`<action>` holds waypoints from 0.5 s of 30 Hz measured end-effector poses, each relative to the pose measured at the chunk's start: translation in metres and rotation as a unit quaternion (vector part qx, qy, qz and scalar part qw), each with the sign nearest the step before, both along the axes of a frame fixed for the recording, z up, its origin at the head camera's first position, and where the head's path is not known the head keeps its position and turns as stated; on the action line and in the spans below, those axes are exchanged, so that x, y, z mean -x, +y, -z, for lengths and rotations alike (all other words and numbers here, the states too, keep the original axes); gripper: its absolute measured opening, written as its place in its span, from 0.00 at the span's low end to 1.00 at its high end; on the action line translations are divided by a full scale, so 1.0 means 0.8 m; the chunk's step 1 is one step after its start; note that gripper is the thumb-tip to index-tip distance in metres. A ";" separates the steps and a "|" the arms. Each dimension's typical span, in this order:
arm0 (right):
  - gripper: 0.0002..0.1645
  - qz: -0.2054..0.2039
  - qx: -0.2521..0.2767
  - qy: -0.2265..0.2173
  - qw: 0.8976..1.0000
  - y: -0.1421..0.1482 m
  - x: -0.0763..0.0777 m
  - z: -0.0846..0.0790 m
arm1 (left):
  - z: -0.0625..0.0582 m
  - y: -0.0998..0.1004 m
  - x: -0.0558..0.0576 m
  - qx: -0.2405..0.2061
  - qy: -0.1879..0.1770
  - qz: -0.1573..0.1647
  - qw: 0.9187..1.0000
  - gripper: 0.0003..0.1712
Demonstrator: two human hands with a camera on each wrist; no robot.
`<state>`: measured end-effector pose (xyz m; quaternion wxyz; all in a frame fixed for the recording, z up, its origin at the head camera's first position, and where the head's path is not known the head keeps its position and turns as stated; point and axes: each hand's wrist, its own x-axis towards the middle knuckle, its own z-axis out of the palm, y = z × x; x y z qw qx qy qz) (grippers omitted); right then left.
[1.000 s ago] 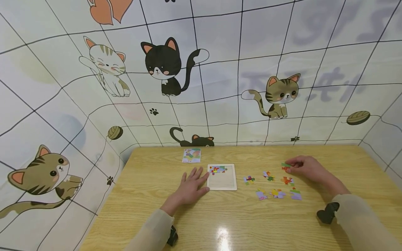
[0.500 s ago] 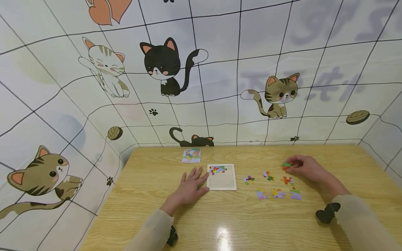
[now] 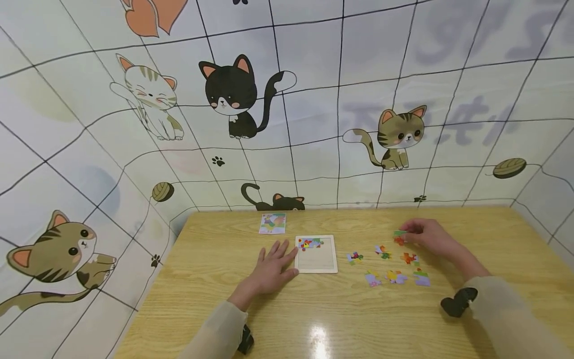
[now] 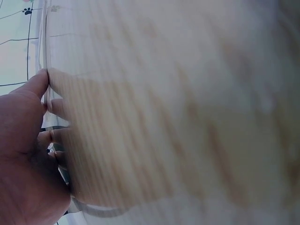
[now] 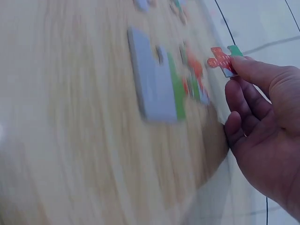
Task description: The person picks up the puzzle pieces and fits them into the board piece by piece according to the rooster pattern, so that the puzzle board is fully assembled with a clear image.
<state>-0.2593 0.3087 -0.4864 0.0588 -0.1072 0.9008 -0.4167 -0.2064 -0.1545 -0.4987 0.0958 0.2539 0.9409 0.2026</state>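
Note:
My right hand [image 3: 432, 237] pinches a red and green puzzle piece [image 5: 221, 62] between thumb and fingers, lifted off the table in the right wrist view. The left hand [image 3: 270, 269] lies with fingers spread, its fingertips at the left edge of a square white puzzle tray [image 3: 315, 269]. Along the tray's top left sits a short joined strip of colourful pieces [image 3: 310, 243]. Between the tray and my right hand lie several loose pieces, among them an orange one [image 3: 409, 258], a purple and green one [image 5: 158, 79] and a yellow one [image 3: 396, 277].
A small picture card [image 3: 272, 223] lies near the back of the wooden table [image 3: 358, 319], left of the tray. Behind the table stands a wall [image 3: 314, 114] printed with cats and grid lines.
My right hand has moved a little to the left and away from me, carrying the red and green puzzle piece off its spot. The left hand stays at the tray.

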 end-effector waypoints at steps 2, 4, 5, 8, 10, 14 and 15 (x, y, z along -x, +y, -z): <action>0.17 -0.003 0.010 -0.001 1.000 -0.012 0.003 -0.002 | -0.001 0.000 0.000 0.000 -0.002 0.001 1.000 0.36; 0.16 -0.007 0.017 -0.001 1.000 -0.025 0.005 -0.003 | -0.002 0.000 0.000 -0.001 -0.003 0.001 1.000 0.36; 0.16 -0.011 0.025 -0.003 1.000 -0.033 0.006 -0.005 | -0.002 0.000 0.000 0.000 -0.003 0.002 1.000 0.36; 0.15 -0.029 0.047 -0.002 0.998 -0.058 0.011 -0.007 | -0.003 0.000 0.000 0.004 -0.002 -0.001 1.000 0.36; 0.14 -0.046 0.061 0.001 0.997 -0.076 0.015 -0.007 | -0.003 0.000 -0.001 0.007 0.000 -0.003 1.000 0.36; 0.13 -0.068 0.083 -0.006 0.994 -0.109 0.020 -0.006 | -0.004 0.000 -0.003 0.011 0.001 -0.004 1.000 0.36; 0.13 -0.073 0.086 -0.005 0.994 -0.117 0.021 -0.006 | -0.004 0.000 -0.003 0.011 0.002 -0.004 1.000 0.36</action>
